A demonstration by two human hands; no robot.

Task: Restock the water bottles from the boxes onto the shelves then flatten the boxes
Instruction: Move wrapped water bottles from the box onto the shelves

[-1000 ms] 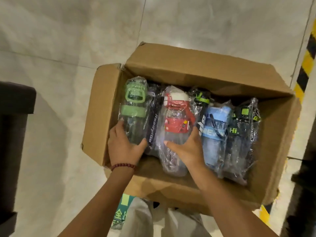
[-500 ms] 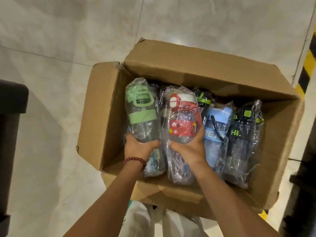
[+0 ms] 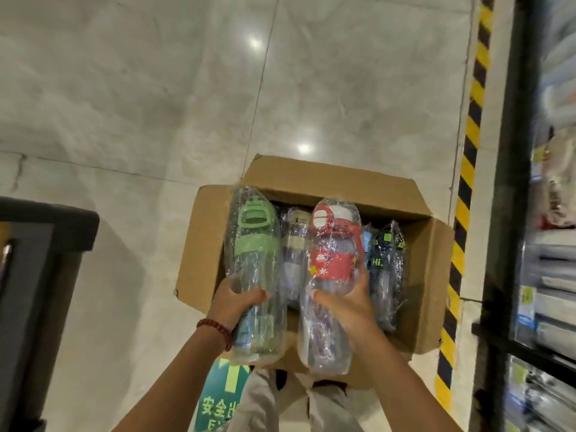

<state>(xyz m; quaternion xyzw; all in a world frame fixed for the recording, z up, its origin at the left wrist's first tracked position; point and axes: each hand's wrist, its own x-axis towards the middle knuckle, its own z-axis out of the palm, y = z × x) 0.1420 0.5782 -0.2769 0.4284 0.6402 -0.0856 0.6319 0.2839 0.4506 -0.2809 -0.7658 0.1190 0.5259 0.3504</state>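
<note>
An open cardboard box [image 3: 433, 275] stands on the floor below me. My left hand [image 3: 232, 302] grips a plastic-wrapped bottle with a green lid [image 3: 255, 244], lifted above the box's left side. A wrapped bottle with a red lid and red band [image 3: 332, 254] is held up over the box's middle by my right hand [image 3: 346, 304]. Still inside the box are a beige-capped bottle [image 3: 296, 244], a blue one [image 3: 367, 241] mostly hidden, and a dark bottle marked "Hi." [image 3: 386, 260].
A black shelf frame [image 3: 511, 182] with wrapped goods runs down the right side, blurred. Yellow-black hazard tape [image 3: 470, 145] lines the floor beside it. A dark unit [image 3: 40, 275] stands at the left. A green floor sticker [image 3: 218, 400] lies by my legs.
Both hands closed on the green-lid and red-lid bottles and raised them out of the box. The view pulled back and turned, bringing the shelf on the right into sight.
</note>
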